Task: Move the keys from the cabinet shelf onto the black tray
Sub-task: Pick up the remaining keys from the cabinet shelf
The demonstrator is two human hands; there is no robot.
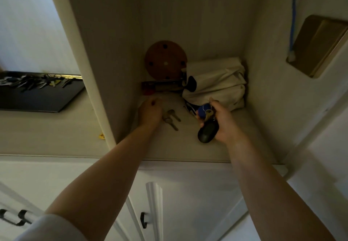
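Forearms, two, bare, reaching up and forward from the bottom of the view into the open cabinet; a pale sleeve shows at the lower left.

Left hand (150,113): knuckles toward the camera, fingers curled loosely downward onto the cabinet shelf (188,146), touching or just beside two loose keys (172,118). Whether any key is already pinched cannot be told; the fingertips are hidden behind the hand. Judged to be gathering these keys.

Right hand (219,123): closed around a key bunch (207,113) carrying a blue fob and a dark oval fob, lifted clear of the shelf surface. Grip is firm on the bunch's middle, likely so the hanging pieces do not swing or drop.

Shelf contents, rear: round brown disc (165,60) leaning on the back wall; pale cloth bag (216,82) in the right corner; a dark long item between them, too dim to name.

Black tray (41,96): outside the cabinet, left of its side panel, well apart from both hands. A row of keys already lies along its far edge, front area bare, so room remains for more.
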